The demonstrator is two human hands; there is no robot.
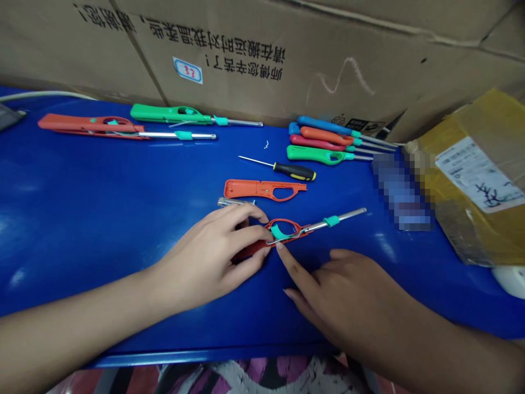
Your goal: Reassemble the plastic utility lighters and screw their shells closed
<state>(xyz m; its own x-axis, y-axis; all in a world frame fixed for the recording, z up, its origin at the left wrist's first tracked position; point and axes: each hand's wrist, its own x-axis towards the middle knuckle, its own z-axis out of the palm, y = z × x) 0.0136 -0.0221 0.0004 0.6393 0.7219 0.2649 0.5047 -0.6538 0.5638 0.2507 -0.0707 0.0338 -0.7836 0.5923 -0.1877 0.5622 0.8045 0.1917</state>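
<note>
My left hand [221, 246] is closed round the handle end of an opened orange lighter [302, 230], a long-necked kind with a metal tube and a teal trigger. With its index finger stretched out, my right hand [340, 290] touches the thin wire beside that trigger. Its thumb is apart and nothing shows in its grasp. Just beyond lies the loose orange half shell [241, 189], hollow side up. A clear and metal part [235, 202], probably the fuel tank, sits between the shell and my left hand, partly hidden.
A black-and-yellow screwdriver [295, 172] lies behind the shell, near several tiny screws [266, 144]. More long lighters [328, 155] are grouped at back right; an orange one [82, 123] and a green one [164, 113] lie at back left. Cardboard [246, 33] walls the rear; a taped box [463, 219] stands right.
</note>
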